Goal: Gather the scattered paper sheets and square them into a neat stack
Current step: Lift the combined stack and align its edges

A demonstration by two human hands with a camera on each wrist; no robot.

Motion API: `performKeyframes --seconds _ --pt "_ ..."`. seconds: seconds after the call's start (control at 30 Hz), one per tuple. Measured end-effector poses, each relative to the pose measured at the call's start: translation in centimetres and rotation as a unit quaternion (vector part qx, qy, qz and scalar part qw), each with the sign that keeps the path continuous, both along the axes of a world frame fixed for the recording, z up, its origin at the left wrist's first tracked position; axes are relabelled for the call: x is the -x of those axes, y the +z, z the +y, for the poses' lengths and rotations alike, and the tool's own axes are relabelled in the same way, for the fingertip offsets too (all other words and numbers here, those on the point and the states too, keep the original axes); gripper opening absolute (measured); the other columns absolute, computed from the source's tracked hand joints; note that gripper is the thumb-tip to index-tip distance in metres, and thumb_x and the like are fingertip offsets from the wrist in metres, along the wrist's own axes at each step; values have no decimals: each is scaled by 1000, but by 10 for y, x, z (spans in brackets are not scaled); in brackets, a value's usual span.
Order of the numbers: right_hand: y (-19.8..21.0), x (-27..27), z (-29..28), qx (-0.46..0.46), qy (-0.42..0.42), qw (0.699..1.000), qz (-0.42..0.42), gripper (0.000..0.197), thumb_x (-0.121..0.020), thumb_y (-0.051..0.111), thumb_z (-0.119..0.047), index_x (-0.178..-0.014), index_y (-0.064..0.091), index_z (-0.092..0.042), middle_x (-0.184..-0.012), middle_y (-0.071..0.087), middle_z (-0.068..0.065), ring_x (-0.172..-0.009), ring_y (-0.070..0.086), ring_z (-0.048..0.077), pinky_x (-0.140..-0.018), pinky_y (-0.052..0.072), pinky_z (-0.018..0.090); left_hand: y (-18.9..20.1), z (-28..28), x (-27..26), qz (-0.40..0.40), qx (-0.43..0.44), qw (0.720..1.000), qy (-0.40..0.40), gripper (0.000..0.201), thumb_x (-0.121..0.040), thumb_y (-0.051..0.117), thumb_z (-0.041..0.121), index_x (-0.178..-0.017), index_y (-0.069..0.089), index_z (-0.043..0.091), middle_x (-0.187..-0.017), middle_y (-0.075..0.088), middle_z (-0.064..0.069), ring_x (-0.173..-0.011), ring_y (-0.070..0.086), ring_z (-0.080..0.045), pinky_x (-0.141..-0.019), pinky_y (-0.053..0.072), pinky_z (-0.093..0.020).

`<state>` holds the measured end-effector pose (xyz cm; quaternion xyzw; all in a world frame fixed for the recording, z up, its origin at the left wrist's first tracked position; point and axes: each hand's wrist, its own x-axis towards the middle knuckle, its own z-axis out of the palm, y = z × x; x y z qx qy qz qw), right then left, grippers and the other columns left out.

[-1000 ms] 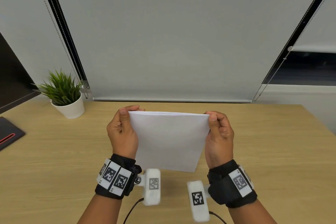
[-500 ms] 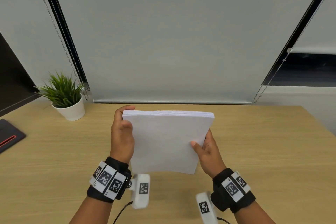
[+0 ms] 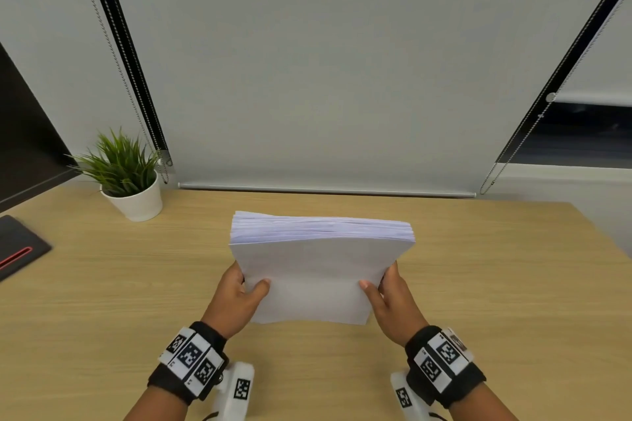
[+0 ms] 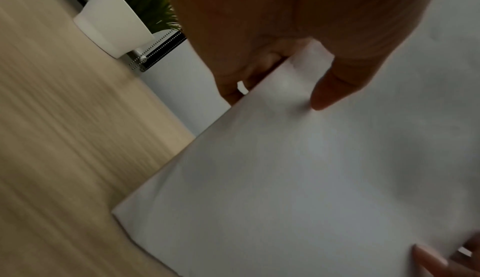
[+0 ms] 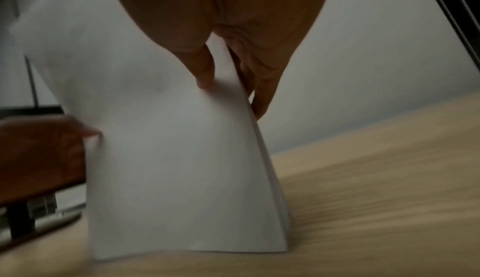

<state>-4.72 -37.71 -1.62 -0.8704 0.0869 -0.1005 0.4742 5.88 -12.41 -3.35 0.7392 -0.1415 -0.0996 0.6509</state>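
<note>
From the head view, we are gripping the paper stack (image 3: 314, 277) upright on the wooden desk (image 3: 496, 284), left hand (image 3: 236, 297) and right hand (image 3: 393, 301) pinching its sides (top edges slightly fanned). A potted plant (image 3: 128, 178) is standing well left. Left wrist: our thumb (image 4: 335, 84) is pressing the front sheet. Right wrist: the bottom edge is resting on the desk.

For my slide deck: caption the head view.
Both hands, left and right, stand a paper stack on edge on the wooden desk.

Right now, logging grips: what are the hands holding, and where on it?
Both hold the paper stack, stood on edge: left hand grips its left side, right hand its right side, thumbs on the front.
</note>
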Motion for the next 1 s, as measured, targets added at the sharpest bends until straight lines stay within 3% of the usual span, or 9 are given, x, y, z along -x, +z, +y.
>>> performKeyframes --seconds 0.07,0.13,0.2,0.3,0.4,0.5,0.63,0.83,1.0 --pt "-2 0 -1 28 -1 1000 2 46 -95 49 -14 -136 29 -11 -119 59 -4 -107 58 2 -96 50 35 -5 1 -4 -1 -15 1000 25 30 -74 69 41 -88 67 14 -86 72 -8 -79 62 -17 -80 46 -32" --pt "-2 0 4 36 -15 999 -15 40 -95 49 -11 -129 30 -20 -109 58 -13 -98 58 -7 -88 53 33 -5 -1 -2 19 -20 999 41 25 -80 73 41 -74 62 20 -77 66 -3 -73 57 -16 -80 46 -34" --pt "0 -1 11 35 -40 998 -46 42 -95 49 -10 -130 29 -22 -106 58 -13 -95 59 -3 -83 54 33 5 -7 3 5 -10 999 49 12 -89 66 12 -88 62 23 -79 73 15 -78 67 -2 -85 53 -23" --pt "12 0 24 32 -68 992 -99 42 -95 47 -10 -123 28 -36 -105 57 -6 -94 61 12 -79 56 32 32 -20 13 -75 29 994 75 33 -92 55 -1 -115 53 23 -105 66 13 -96 62 12 -85 52 -16" --pt "24 2 37 41 -85 984 -152 47 -95 46 -7 -107 27 -48 -96 57 -8 -83 62 11 -67 55 25 52 -33 24 -127 73 980 135 47 -94 48 -7 -109 44 37 -104 57 15 -91 59 19 -73 47 -1" --pt "24 6 43 43 -104 979 -168 39 -95 45 -7 -106 29 -41 -89 57 -6 -76 64 15 -59 55 28 53 -42 36 -145 94 971 164 45 -94 47 -8 -108 43 35 -101 57 17 -87 59 18 -69 45 1" --pt "-5 11 48 42 -88 991 -91 32 -96 42 -7 -114 25 -28 -101 58 -4 -90 63 16 -78 54 28 21 -42 41 -86 83 981 154 32 -98 45 -2 -110 44 28 -101 58 16 -93 62 10 -73 47 -7" --pt "-19 7 42 -49 -88 992 -81 40 -96 40 -3 -107 31 -41 -112 53 -19 -102 55 -14 -85 44 6 11 -34 39 -58 107 984 130 41 -100 39 -3 -104 45 38 -103 60 9 -85 62 14 -70 51 -7" --pt "-31 6 38 -39 -72 995 -50 40 -98 39 -8 -115 27 -41 -117 56 -9 -107 57 -3 -94 45 14 3 -29 38 -49 96 987 115 40 -102 35 2 -105 44 42 -102 62 14 -86 60 15 -74 47 -5"
